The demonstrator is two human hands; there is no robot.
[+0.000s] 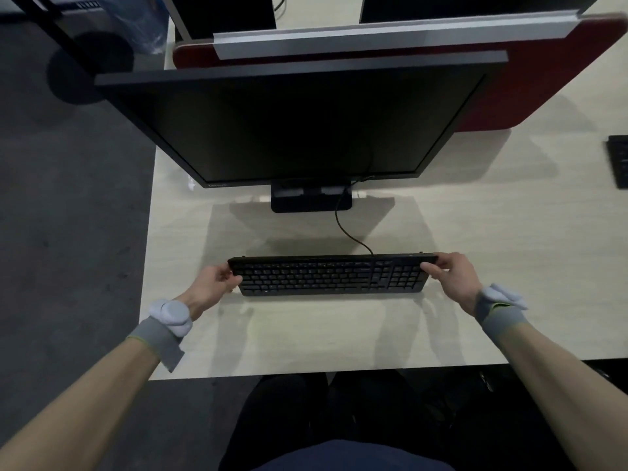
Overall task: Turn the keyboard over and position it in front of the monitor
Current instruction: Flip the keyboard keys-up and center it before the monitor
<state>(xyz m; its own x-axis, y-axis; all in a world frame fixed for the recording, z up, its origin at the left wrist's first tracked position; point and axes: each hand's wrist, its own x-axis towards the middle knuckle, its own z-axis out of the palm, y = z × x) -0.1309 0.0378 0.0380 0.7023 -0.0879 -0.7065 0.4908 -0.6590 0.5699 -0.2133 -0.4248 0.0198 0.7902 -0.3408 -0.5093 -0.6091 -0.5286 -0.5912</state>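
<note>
A black keyboard (pixel 331 275) lies keys-up on the pale wooden desk (pixel 306 334), a short way in front of the black monitor (pixel 289 127) and its stand (pixel 311 198). My left hand (pixel 217 282) grips the keyboard's left end. My right hand (pixel 450 273) grips its right end, thumb on the keys. The far edge looks slightly raised, with two small feet showing. A black cable (pixel 346 229) runs from the keyboard's back edge to the monitor stand.
A dark red divider panel (pixel 530 83) stands behind the monitor. Another black keyboard (pixel 618 161) lies partly in view at the right edge. The desk's left edge drops to a dark grey floor (pixel 68 198). My legs are under the near edge.
</note>
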